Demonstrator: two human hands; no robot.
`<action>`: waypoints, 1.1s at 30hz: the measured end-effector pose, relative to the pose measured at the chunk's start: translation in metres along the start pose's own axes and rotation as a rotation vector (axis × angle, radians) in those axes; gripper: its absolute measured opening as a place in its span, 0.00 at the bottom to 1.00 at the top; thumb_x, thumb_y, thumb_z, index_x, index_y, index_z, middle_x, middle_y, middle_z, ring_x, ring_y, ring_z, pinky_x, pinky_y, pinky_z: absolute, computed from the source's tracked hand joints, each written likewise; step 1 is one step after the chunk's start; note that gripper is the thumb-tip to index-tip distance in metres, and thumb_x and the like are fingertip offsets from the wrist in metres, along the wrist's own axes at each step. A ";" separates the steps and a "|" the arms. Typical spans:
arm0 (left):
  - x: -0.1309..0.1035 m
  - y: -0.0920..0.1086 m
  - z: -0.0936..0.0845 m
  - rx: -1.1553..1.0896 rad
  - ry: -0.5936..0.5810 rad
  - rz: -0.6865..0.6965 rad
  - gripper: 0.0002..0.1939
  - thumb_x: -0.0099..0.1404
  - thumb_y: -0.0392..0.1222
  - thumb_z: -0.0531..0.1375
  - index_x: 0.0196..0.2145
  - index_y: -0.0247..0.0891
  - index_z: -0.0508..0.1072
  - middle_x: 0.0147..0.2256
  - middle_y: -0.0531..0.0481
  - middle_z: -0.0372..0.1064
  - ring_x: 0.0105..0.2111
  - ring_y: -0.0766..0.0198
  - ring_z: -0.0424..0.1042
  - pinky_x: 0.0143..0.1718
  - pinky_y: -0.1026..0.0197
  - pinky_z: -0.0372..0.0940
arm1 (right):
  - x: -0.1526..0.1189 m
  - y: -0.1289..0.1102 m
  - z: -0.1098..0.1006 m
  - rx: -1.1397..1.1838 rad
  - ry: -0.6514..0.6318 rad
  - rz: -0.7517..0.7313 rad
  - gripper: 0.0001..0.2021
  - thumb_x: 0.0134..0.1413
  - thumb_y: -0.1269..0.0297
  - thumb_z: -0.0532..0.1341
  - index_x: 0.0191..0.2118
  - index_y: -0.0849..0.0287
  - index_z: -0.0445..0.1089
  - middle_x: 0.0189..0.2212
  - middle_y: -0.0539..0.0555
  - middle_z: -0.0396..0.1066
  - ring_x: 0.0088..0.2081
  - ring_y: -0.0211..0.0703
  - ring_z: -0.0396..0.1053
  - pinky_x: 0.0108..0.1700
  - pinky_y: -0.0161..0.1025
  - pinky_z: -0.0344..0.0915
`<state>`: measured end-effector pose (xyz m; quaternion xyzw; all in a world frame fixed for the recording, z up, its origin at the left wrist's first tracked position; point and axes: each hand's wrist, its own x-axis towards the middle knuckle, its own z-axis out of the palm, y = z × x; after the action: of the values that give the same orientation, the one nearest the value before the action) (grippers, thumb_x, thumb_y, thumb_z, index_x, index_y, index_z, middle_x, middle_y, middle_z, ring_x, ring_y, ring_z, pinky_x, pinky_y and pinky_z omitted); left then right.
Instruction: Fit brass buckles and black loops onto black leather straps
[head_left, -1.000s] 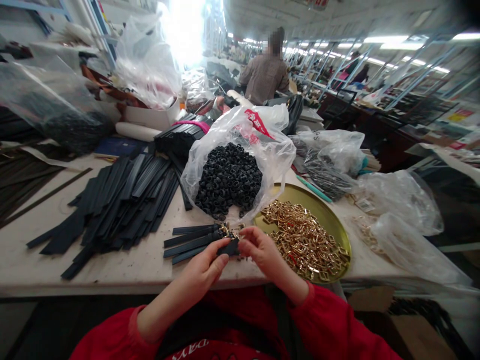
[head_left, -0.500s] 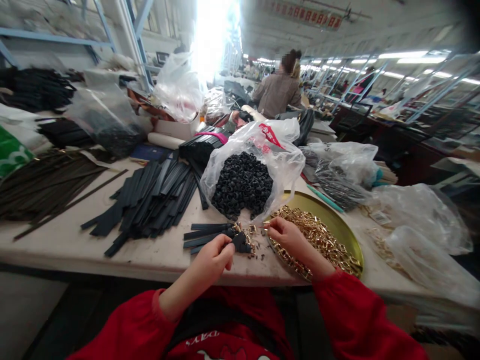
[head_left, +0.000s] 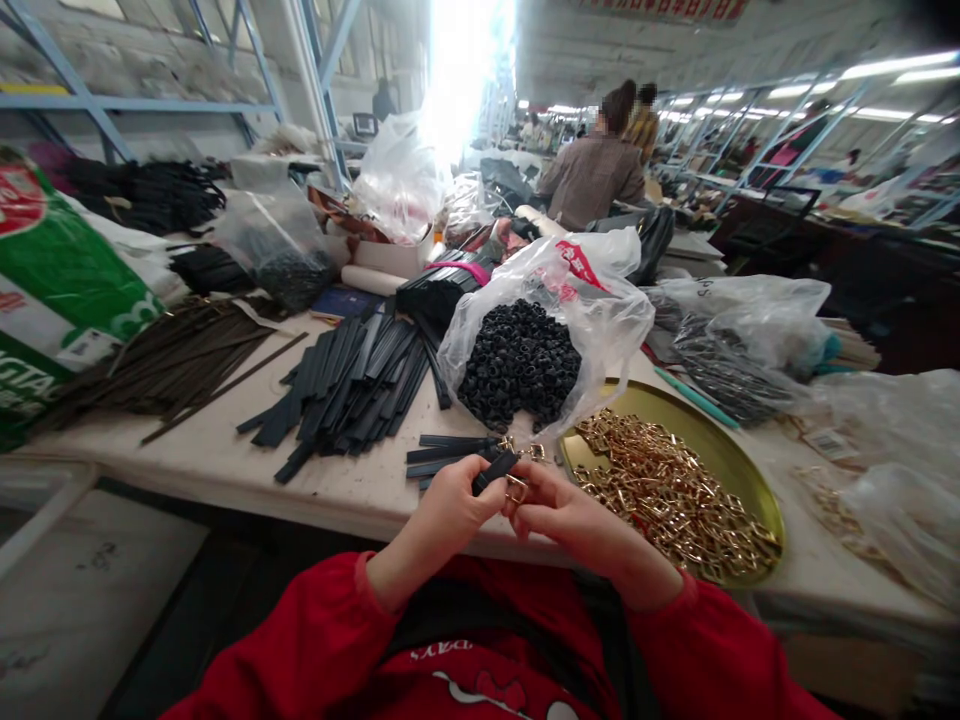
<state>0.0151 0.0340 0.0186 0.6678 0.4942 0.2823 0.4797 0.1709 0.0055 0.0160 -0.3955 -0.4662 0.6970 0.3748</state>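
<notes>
Between thumb and fingers, my left hand [head_left: 457, 503] pinches a short black strap [head_left: 495, 472]. My right hand [head_left: 559, 510] meets it from the right and grips a gold buckle [head_left: 515, 490] at the strap's end. Just behind my hands, black strips [head_left: 442, 453] with gold buckles at their right ends lie on the table. A clear plastic bag [head_left: 611, 300] stands open with many small black loops [head_left: 517, 365] in it. To the right, a round gold tray [head_left: 769, 490] holds a heap of gold buckles [head_left: 675, 500].
A pile of black strips [head_left: 352, 380] and long brown strips [head_left: 202, 355] lie to the left on the pale table [head_left: 352, 490]. A green package [head_left: 67, 290] stands far left. Plastic bags [head_left: 885, 430] cover the right side. A person [head_left: 600, 170] sits beyond.
My right hand has moved left from the tray's edge to meet my left hand, and a gold buckle now shows at the black strap. The view has shifted left.
</notes>
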 end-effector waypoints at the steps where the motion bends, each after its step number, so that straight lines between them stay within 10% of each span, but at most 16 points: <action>1: 0.000 -0.002 0.001 0.010 0.020 0.003 0.08 0.56 0.42 0.53 0.24 0.36 0.66 0.20 0.56 0.63 0.21 0.69 0.60 0.24 0.67 0.54 | 0.001 0.004 0.002 0.030 0.020 0.001 0.24 0.42 0.65 0.64 0.48 0.54 0.61 0.26 0.45 0.64 0.26 0.32 0.62 0.28 0.30 0.59; 10: -0.002 -0.011 -0.006 0.041 -0.076 0.051 0.15 0.64 0.46 0.46 0.25 0.37 0.64 0.21 0.55 0.63 0.24 0.67 0.62 0.26 0.66 0.55 | 0.013 0.021 0.000 0.124 0.491 -0.060 0.13 0.39 0.58 0.67 0.32 0.58 0.71 0.23 0.47 0.68 0.23 0.32 0.63 0.26 0.32 0.61; 14: -0.004 -0.012 -0.006 0.103 -0.165 0.122 0.14 0.65 0.44 0.47 0.28 0.37 0.66 0.25 0.54 0.66 0.26 0.67 0.64 0.28 0.66 0.55 | 0.014 0.023 0.008 0.419 0.471 0.076 0.16 0.35 0.59 0.69 0.34 0.57 0.72 0.24 0.47 0.69 0.22 0.29 0.62 0.26 0.30 0.61; 21: -0.004 -0.012 0.001 0.126 -0.169 0.113 0.14 0.65 0.44 0.48 0.29 0.36 0.68 0.28 0.52 0.68 0.29 0.65 0.66 0.31 0.65 0.57 | 0.008 0.026 0.015 0.084 0.542 -0.126 0.10 0.43 0.57 0.65 0.28 0.59 0.71 0.18 0.45 0.65 0.21 0.32 0.60 0.27 0.33 0.59; 33: -0.008 -0.023 0.003 0.053 -0.115 0.022 0.10 0.61 0.44 0.53 0.34 0.35 0.67 0.32 0.49 0.71 0.32 0.63 0.68 0.33 0.64 0.60 | 0.006 0.025 0.017 0.131 0.447 -0.013 0.15 0.41 0.54 0.65 0.28 0.59 0.63 0.22 0.46 0.65 0.25 0.34 0.63 0.31 0.34 0.62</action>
<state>0.0060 0.0269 -0.0035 0.7006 0.4660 0.2356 0.4863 0.1494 -0.0020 -0.0046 -0.5120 -0.3278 0.6184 0.4979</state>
